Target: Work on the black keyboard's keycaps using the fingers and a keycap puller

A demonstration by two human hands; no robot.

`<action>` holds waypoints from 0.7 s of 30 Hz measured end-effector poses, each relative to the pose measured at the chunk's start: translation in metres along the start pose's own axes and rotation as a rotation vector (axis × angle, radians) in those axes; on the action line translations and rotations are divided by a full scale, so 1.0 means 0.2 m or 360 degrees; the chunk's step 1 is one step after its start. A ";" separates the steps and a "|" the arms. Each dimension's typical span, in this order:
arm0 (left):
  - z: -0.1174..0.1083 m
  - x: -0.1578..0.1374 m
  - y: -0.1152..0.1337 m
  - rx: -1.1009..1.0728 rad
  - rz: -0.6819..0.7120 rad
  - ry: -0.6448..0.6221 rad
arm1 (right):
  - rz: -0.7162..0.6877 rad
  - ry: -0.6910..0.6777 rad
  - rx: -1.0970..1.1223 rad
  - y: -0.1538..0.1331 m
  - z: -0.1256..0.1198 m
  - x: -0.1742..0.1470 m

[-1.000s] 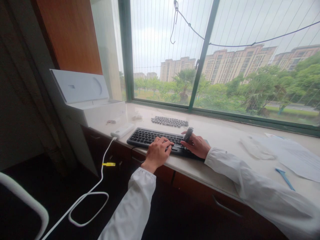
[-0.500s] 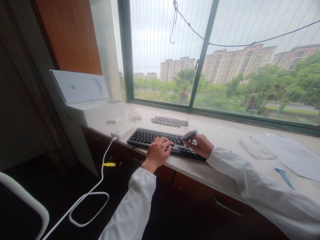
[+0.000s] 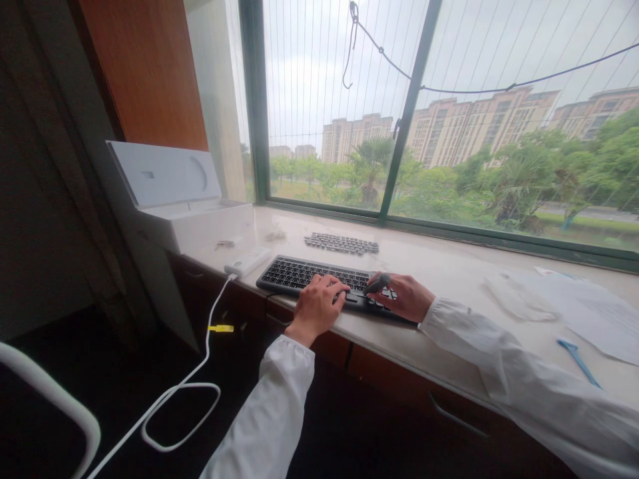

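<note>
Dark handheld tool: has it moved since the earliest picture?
Yes. Judged against the green window frame, the upper end of the dark handheld tool has come down, and it now leans lower over the black keyboard.

At centre, black is seen on the keyboard (image 3: 294, 269) and, as far as the blur allows, dark grey on the held object (image 3: 378, 283); sleeves (image 3: 282, 392) are coloured plain white, the lower-left cable tag (image 3: 222, 328) yellow, the lower-right tool (image 3: 579, 363) blue
</note>
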State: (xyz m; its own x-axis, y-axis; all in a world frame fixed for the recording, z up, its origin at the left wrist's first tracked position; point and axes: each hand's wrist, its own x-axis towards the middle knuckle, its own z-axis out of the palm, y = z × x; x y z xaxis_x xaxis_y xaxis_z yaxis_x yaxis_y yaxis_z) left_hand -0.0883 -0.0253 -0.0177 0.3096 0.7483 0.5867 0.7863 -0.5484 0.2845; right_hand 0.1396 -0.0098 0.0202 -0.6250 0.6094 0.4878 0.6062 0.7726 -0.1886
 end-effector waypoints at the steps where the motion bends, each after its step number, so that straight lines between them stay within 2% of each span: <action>1: 0.00 0.00 0.00 0.0000 0.0000 0.0001 | -0.0039 0.0007 0.0002 0.00 0.00 0.00; 6: 0.00 0.00 0.00 0.0003 0.0011 0.0014 | -0.0160 -0.0009 -0.0066 0.00 0.01 -0.01; 11: 0.00 0.00 0.00 0.0007 -0.0009 0.0001 | -0.0211 0.0029 -0.0280 0.02 0.01 -0.01; 17: 0.00 0.00 0.00 -0.0003 0.0006 0.0021 | -0.0069 0.0356 -0.0370 0.07 -0.07 0.00; 19: 0.00 0.00 0.00 -0.0008 0.0010 0.0032 | -0.0031 0.0354 -0.0354 0.05 -0.08 0.00; 21: 0.00 0.00 -0.01 -0.0011 0.0014 0.0037 | 0.0042 0.0220 -0.0336 0.02 -0.07 0.01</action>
State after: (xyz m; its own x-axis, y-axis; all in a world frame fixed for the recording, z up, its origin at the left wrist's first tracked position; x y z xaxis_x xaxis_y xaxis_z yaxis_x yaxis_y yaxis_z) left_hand -0.0891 -0.0245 -0.0188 0.3038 0.7348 0.6064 0.7801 -0.5573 0.2845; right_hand 0.1480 -0.0079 0.0310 -0.5432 0.5878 0.5996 0.7199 0.6936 -0.0278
